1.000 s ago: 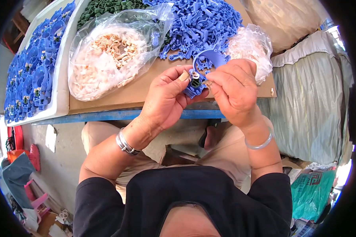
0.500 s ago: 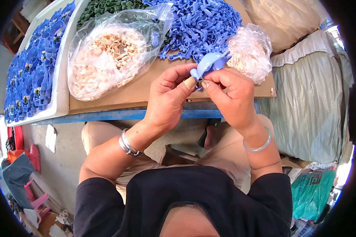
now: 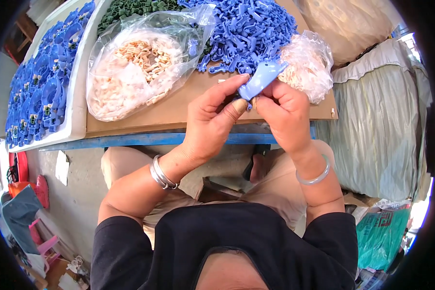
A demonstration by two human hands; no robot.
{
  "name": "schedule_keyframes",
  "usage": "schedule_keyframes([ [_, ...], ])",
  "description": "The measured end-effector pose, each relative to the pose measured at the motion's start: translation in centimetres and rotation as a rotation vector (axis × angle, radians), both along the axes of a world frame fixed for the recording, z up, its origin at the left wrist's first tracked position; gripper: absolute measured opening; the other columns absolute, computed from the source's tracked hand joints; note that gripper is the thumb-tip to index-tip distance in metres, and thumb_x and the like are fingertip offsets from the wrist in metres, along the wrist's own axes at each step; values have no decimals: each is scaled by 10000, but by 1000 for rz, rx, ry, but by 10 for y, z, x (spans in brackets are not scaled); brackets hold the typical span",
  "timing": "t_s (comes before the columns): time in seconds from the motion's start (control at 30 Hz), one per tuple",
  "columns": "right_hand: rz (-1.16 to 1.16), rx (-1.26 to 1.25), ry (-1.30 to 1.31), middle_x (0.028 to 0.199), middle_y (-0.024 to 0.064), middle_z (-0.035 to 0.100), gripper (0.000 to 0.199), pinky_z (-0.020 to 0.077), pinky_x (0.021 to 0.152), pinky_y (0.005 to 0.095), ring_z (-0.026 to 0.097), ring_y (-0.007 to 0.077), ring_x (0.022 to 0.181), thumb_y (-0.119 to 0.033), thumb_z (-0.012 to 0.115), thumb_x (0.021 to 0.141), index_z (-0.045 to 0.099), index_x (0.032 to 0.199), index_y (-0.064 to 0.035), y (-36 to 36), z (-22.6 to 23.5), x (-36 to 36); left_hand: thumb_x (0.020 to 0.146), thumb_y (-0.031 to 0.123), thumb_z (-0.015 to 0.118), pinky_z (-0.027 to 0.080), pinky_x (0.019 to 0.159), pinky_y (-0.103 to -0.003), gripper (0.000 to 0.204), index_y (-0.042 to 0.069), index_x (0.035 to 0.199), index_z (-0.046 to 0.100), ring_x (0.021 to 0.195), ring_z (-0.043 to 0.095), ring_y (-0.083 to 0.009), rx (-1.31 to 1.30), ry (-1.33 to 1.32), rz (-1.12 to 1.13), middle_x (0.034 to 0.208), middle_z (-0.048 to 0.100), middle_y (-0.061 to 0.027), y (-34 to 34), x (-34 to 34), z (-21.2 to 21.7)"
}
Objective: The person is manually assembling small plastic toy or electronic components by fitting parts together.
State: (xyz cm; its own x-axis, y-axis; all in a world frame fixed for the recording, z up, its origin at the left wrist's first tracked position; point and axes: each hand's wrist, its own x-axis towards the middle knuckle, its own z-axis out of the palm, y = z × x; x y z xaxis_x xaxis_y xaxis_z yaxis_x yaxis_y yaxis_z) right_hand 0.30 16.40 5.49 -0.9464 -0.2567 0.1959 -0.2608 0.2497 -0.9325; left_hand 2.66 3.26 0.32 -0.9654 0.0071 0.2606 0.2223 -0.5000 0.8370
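Observation:
A glossy blue curved plastic part [image 3: 262, 79] is held between my two hands above the near edge of the brown board. The thumb and fingers of my left hand [image 3: 211, 113] pinch its left end. My right hand [image 3: 286, 108] grips the lower right side with thumb and bent forefinger. Fingertips hide the underside, where small bits cannot be made out. Just beyond lies a heap of small blue plastic parts [image 3: 249, 34]. Left of my hands, a clear plastic bag [image 3: 123, 99] holds cream-coloured small pieces [image 3: 147, 58]; another clear bag [image 3: 307, 63] of pale pieces sits to the right.
A white foam tray [image 3: 79, 104] at the left holds rows of blue assemblies [image 3: 46, 92]. Dark green small parts [image 3: 130, 9] lie at the back. Large pale sacks [image 3: 372, 111] stand along the right, above a green plastic bag [image 3: 383, 237]. A blue table edge [image 3: 164, 139] runs before my knees.
The blue part has turned in my hands, so its smooth outer side shows more. My fingers have shifted slightly around it; both hands stay in nearly the same place.

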Motion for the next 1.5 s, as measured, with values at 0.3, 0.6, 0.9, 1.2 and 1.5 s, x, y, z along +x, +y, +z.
schedule_keyframes([
  [0.3, 17, 78, 169, 745, 29, 578, 91, 403, 566, 181, 483, 49, 638, -1, 542, 789, 591, 853, 43, 5, 5, -4, 860, 75, 472, 478, 800, -346, 306, -22, 1150, 459, 891, 564, -194, 396, -227, -225, 1028, 555, -112, -8, -9, 0],
  [0.6, 56, 399, 863, 700, 72, 563, 141, 421, 586, 271, 522, 193, 661, 53, 601, 670, 600, 797, -8, 4, 5, -13, 874, 94, 445, 498, 790, -389, 279, -24, 1126, 459, 867, 578, -201, 520, -326, -318, 994, 560, -107, -9, -11, 4],
  [0.9, 82, 520, 905, 715, 77, 569, 151, 417, 623, 294, 524, 218, 683, 54, 591, 664, 595, 802, -8, 0, 5, -17, 890, 95, 398, 502, 785, -394, 262, -50, 1101, 455, 857, 577, -248, 600, -422, -367, 1000, 545, -148, -12, -16, 3],
  [1.2, -313, 329, 725, 788, 11, 593, 157, 417, 639, 223, 509, 69, 707, 12, 542, 771, 611, 912, -5, 41, 16, -41, 893, 126, 376, 462, 844, -477, 259, -53, 1078, 402, 978, 506, -368, 914, -585, -445, 1088, 479, -210, -21, -29, -9],
  [1.5, -531, 624, 503, 776, 88, 634, 189, 441, 642, 252, 579, 131, 695, -90, 546, 777, 615, 932, -7, 123, 6, -115, 883, 107, 392, 452, 858, -485, 249, -68, 1060, 406, 1012, 482, -389, 913, -602, -398, 1103, 471, -218, -20, -30, -8],
])
